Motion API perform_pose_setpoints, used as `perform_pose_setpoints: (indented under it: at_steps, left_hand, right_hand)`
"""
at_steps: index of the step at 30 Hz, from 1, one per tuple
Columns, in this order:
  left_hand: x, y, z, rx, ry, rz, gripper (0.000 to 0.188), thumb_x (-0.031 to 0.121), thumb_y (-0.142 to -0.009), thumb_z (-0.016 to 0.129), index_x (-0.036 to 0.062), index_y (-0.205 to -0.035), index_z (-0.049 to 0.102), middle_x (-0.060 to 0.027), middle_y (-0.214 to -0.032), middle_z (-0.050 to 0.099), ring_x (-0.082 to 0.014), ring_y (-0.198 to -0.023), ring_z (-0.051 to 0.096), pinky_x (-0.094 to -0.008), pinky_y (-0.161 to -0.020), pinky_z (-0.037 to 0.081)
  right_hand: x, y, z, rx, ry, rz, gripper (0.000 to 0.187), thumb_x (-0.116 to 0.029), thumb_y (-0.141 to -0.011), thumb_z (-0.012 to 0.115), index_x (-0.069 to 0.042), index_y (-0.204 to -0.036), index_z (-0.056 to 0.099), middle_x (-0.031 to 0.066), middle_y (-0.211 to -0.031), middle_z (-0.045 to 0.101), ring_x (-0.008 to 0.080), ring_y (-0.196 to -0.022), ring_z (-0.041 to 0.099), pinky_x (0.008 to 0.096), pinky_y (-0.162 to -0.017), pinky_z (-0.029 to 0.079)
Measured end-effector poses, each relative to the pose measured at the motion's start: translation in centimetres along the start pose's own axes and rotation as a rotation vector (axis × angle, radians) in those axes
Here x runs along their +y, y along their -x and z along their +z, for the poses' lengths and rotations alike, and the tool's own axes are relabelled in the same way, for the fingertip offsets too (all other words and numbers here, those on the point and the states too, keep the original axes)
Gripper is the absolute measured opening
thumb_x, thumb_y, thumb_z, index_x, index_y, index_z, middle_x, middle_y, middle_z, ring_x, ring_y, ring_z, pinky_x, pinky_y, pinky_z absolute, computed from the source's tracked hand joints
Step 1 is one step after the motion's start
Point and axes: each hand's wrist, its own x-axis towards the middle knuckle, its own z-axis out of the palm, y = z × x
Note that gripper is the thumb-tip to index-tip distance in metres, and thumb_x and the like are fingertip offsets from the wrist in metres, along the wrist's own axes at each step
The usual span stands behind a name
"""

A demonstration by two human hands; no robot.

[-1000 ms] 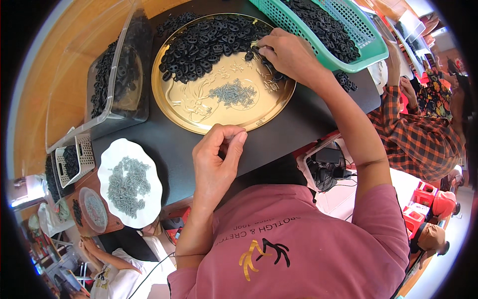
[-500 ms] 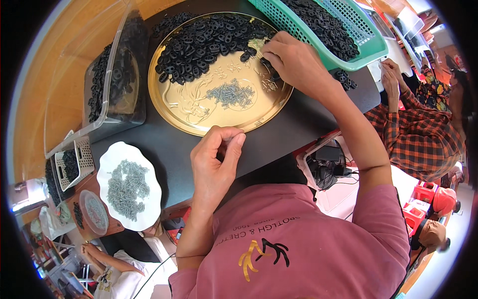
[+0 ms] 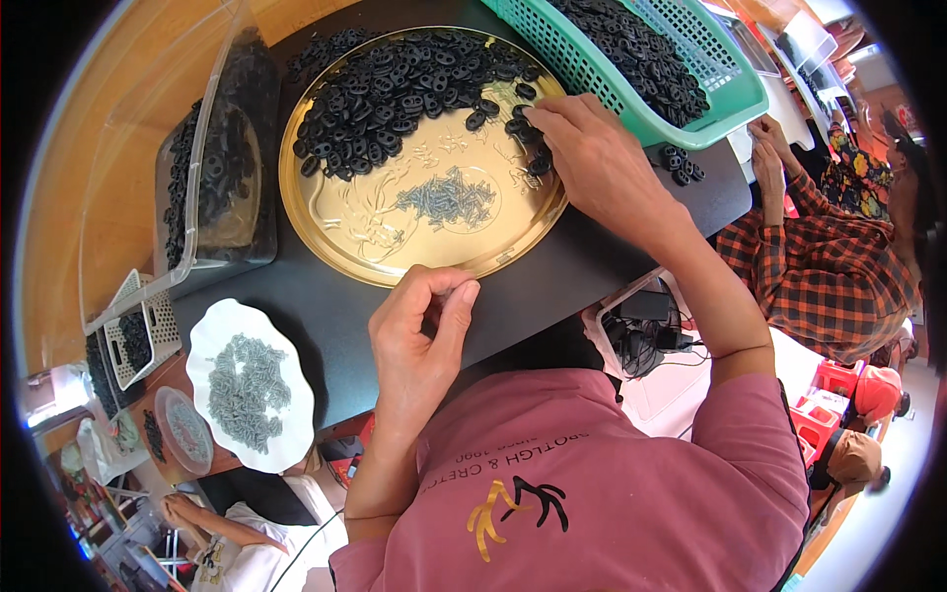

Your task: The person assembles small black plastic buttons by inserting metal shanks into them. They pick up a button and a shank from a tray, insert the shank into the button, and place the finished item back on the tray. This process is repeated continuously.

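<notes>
A round gold tray [image 3: 330, 242] holds a heap of black oval plastic pieces with holes [image 3: 390, 104] on its far side. Small silvery screw-like pieces [image 3: 449, 199] lie in a loose pile in its middle. My right hand [image 3: 602, 168] is over the tray's right edge, fingers curled together beside a few black pieces [image 3: 523, 128]; whatever the fingertips pinch is hidden. Close to the near rim, my left hand [image 3: 419, 335] has thumb and forefinger pressed together. Anything between them is too small or covered to name.
A green basket [image 3: 730, 113] of black pieces stands far right, with loose ones [image 3: 681, 166] beside it. At left are a clear bin [image 3: 202, 197] and a white scalloped dish [image 3: 304, 395] of silvery pieces. Co-workers sit on both sides, one in a checked shirt [image 3: 819, 281].
My right hand has shifted slightly right and down, uncovering black pieces at the tray's right side. The left hand keeps its pinch near the rim. The whole view has moved a little.
</notes>
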Motion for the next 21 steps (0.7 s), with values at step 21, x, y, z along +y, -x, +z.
perform_pose_setpoints:
  at_steps: [21]
  left_hand:
    - [-0.1, -0.2, 0.1, 0.023, -0.017, 0.028, 0.006, 0.001, -0.087, 0.066, -0.0012, -0.093, 0.065, -0.0035, -0.075, 0.060, -0.0067, -0.059, 0.052, -0.0210, -0.054, 0.040]
  right_hand:
    - [0.7, 3.9, -2.1, -0.010, -0.288, 0.035, 0.033, 0.008, -0.075, 0.058, 0.001, -0.107, 0.061, 0.0162, -0.118, 0.057, 0.0351, -0.111, 0.055, 0.0420, -0.095, 0.046]
